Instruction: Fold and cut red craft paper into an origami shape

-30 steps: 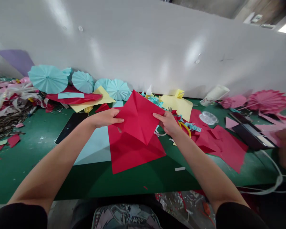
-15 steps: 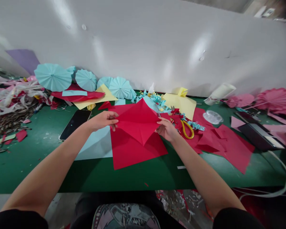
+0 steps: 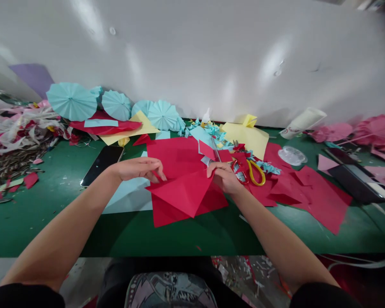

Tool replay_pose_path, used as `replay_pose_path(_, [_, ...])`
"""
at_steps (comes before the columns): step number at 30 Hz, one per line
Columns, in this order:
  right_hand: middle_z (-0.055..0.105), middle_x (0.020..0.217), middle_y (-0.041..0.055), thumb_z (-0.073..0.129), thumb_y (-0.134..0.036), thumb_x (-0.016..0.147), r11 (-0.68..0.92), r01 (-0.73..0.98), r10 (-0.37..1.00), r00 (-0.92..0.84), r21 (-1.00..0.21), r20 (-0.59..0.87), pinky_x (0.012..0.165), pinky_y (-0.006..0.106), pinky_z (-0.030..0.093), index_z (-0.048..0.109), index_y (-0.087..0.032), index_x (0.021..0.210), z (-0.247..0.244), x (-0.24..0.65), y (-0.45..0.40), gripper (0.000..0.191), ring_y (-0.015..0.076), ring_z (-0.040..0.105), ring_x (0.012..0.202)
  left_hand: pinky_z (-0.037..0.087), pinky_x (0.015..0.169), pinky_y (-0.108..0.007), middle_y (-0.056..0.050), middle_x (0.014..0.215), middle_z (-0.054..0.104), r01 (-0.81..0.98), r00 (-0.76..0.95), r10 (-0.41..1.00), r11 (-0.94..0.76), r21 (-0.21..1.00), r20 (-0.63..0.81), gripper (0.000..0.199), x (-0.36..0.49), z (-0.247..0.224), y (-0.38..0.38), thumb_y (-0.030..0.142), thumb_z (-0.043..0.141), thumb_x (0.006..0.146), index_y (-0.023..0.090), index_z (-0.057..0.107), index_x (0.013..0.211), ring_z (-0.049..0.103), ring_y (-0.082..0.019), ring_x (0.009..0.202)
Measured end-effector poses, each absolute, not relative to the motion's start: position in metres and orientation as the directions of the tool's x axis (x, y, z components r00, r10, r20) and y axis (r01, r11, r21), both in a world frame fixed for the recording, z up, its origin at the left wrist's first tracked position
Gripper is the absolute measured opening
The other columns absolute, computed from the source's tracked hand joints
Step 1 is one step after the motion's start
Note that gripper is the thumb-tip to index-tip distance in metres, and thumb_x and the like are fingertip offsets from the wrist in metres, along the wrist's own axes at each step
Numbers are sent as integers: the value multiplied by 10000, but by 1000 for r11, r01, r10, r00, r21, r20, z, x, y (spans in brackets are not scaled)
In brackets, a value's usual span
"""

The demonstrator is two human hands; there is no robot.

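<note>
Folded red paper (image 3: pixel 186 194) between both hands, over a flat red sheet (image 3: pixel 173 152).
Right hand (image 3: pixel 223 176) pinching its right corner; left hand (image 3: pixel 139 168) loosely curled by its left edge, can't tell if gripping. Smartphone (image 3: pixel 102 166) left of left hand, yellow-handled scissors (image 3: pixel 250 172) just right of right hand.

Matt and glossy
Looks smooth, matt on the upper red paper sheet (image 3: pixel 184 194), shiny on the phone (image 3: pixel 103 166) at left.

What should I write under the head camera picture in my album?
Right hand pinching folded red paper above a red sheet, with pleated blue paper rosettes behind.
</note>
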State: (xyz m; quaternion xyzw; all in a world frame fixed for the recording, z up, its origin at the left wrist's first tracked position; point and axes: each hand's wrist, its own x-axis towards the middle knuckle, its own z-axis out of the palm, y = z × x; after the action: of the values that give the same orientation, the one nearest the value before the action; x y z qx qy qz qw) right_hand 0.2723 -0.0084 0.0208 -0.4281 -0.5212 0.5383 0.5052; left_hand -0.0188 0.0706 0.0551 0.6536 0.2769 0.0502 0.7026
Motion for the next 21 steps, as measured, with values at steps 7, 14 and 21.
replay_pose_path(7, [614, 649, 2, 452, -126, 696, 203, 159, 927, -349, -966, 138, 755, 302, 421, 630, -192, 619, 29, 261, -18, 205, 139, 563, 665, 392, 629, -222, -41, 902, 650, 536, 770, 531, -239, 810, -353, 367, 19, 51, 37, 502, 481, 819, 174, 641, 855, 564, -159, 781])
replay_pose_path(14, [632, 1022, 67, 446, -100, 686, 420, 299, 871, -399, -857, 288, 881, 382, 405, 595, -194, 616, 36, 265, -14, 190, 204, 568, 963, 312, 506, -235, -20, 645, 619, 597, 721, 614, -315, 738, -321, 301, 27, 47, 31, 427, 508, 789, 160, 629, 718, 494, -130, 552])
replay_pose_path(21, [676, 814, 47, 536, -278, 813, 402, 516, 782, -623, -757, -9, 713, 272, 430, 652, -168, 832, 44, 242, -25, 161, 145, 587, 740, 345, 543, -227, -16, 640, 665, 540, 801, 530, -441, 717, -277, 203, 42, 44, 10, 353, 594, 753, 177, 676, 693, 553, -129, 568])
